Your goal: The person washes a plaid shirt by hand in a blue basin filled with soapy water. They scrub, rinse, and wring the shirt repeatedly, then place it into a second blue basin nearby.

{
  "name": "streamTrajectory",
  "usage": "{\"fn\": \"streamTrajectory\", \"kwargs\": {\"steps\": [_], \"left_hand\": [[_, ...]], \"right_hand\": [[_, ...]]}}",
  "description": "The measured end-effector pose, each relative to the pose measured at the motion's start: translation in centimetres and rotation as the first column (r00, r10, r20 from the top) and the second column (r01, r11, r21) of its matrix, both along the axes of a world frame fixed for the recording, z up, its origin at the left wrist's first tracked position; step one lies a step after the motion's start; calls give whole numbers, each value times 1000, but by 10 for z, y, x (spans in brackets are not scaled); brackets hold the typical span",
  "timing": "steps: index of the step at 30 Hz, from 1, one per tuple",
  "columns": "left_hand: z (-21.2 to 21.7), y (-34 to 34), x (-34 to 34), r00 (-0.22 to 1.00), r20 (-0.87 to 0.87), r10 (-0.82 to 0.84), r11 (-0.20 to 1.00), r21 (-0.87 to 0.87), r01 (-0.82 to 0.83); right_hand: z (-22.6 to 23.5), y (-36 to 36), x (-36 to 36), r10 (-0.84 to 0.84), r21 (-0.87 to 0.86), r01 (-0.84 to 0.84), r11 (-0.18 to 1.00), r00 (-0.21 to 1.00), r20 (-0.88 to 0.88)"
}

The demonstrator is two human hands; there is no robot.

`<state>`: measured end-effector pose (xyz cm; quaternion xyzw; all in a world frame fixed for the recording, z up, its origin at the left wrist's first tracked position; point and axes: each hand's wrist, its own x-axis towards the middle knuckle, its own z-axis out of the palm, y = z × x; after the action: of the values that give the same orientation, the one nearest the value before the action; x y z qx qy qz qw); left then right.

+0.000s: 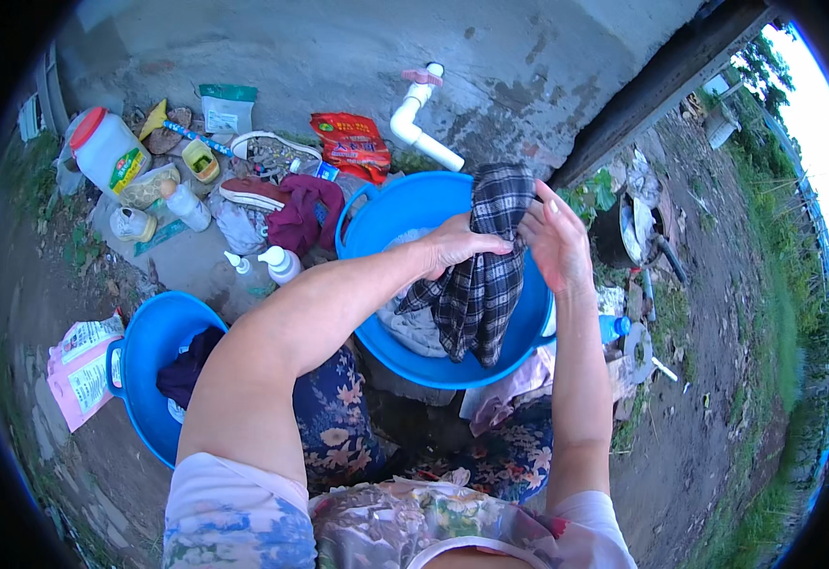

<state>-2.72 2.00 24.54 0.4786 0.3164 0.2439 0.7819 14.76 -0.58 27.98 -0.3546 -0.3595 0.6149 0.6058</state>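
Observation:
A black-and-white plaid garment [476,294] hangs bunched over a large blue basin [396,204]. My left hand [454,247] is closed on its left side, the thumb stretched across the cloth. At its upper right edge my right hand [555,239] grips the fabric, with the fingertips partly hidden behind a fold. The garment's lower end hangs down into the basin. Pale grey cloth [414,327] lies in the basin beneath it, partly covered by the garment and my left arm.
A second blue basin [144,327] with dark cloth stands at the left beside a pink packet [82,375]. Pump bottles [282,266], maroon cloth [305,213], shoes and a red-lidded jug [111,152] crowd the far left. A white pipe [419,123] juts from the wall above the basin.

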Motion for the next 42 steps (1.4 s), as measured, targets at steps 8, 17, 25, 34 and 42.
{"fn": "streamTrajectory", "kwargs": {"steps": [8, 17, 25, 34, 42], "left_hand": [[4, 1, -2, 977, 197, -86, 933, -328, 148], [-6, 0, 17, 988, -86, -128, 972, 187, 142], [-40, 2, 31, 832, -531, 160, 897, 430, 102], [-34, 8, 4, 818, -529, 226, 907, 421, 21], [-11, 15, 7, 885, 53, 462, 853, -302, -427]], "right_hand": [[-58, 43, -3, 249, 286, -160, 945, 919, -307], [-26, 43, 26, 29, -36, -15, 999, 905, 424], [-22, 49, -26, -102, 107, 72, 992, -80, 992], [-30, 49, -46, -182, 188, -21, 982, 162, 970], [-154, -58, 21, 134, -252, -153, 956, 987, -93]]}}
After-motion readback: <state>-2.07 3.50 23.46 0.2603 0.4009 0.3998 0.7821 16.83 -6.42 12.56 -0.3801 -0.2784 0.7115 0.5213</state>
